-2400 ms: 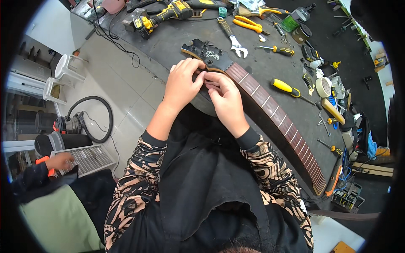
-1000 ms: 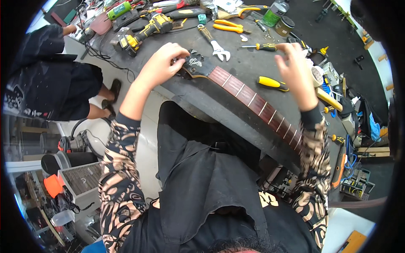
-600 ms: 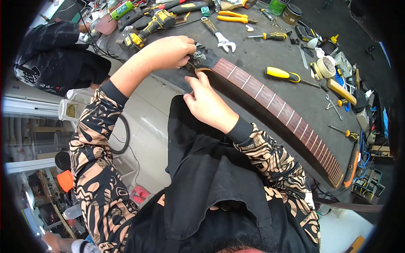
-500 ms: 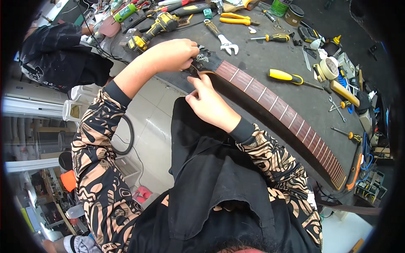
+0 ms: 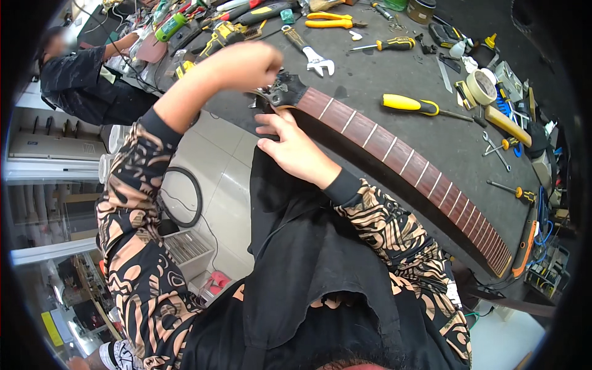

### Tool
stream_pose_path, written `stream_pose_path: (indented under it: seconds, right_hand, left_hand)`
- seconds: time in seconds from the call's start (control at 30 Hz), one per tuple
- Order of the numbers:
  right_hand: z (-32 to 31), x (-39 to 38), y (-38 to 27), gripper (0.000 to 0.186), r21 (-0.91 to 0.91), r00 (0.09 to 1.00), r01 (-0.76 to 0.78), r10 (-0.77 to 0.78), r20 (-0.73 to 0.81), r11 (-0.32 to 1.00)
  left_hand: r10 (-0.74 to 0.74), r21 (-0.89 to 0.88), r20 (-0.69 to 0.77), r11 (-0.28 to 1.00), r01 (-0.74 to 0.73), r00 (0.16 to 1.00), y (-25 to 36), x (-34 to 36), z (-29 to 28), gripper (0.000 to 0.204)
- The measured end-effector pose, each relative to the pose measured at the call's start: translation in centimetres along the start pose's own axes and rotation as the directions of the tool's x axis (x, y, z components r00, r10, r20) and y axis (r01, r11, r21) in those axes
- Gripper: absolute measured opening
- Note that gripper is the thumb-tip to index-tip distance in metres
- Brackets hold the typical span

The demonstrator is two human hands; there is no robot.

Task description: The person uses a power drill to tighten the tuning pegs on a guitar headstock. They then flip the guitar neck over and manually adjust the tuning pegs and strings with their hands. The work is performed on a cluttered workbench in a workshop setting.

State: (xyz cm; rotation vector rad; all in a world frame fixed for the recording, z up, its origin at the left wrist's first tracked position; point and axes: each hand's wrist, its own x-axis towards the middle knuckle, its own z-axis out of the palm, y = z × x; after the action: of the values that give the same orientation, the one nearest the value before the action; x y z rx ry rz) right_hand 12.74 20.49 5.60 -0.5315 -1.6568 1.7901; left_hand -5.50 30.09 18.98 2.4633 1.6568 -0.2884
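Note:
A guitar neck (image 5: 394,151) with a dark reddish-brown fretboard and pale frets lies slantwise along the near edge of the bench. Its black headstock (image 5: 285,91), carrying metal tuner parts, points to the upper left. Just above the headstock is my left hand (image 5: 253,66), curled and smeared by motion; whether its fingers hold anything cannot be made out. On the near side, my right hand (image 5: 296,147) has its fingers loosely spread, and one finger reaches against the underside where headstock and neck join. Nothing shows between the spread fingers.
Beyond the neck lie an adjustable wrench (image 5: 311,55), yellow pliers (image 5: 333,20), a yellow-handled screwdriver (image 5: 410,103) and a yellow power drill (image 5: 216,40). Tape rolls (image 5: 481,86) and small tools crowd the right. Another person (image 5: 80,77) works at the far left.
My left hand has lifted off the headstock, uncovering the tuner parts. My right hand's fingers have spread slightly beside it. The view has shifted, moving the bench a little left and up.

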Motion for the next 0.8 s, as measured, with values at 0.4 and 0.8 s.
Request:
stream_pose_path:
  seconds: [0.4, 0.8]
  right_hand:
    - [-1.2, 0.9, -0.3, 0.047, 0.009, 0.988, -0.08, 0.078, 0.135, 0.997]
    - [-1.4, 1.1, -0.7, 0.048, -0.021, 0.983, -0.07, 0.073, 0.169, 0.997]
  left_hand:
    - [0.465, 0.379, 0.0, 0.819, -0.431, 0.885, -1.5, 10.0, 2.6, 0.043]
    - [0.391, 0.408, 0.049, 0.832, -0.376, 0.919, -2.4, 9.3, 2.6, 0.043]
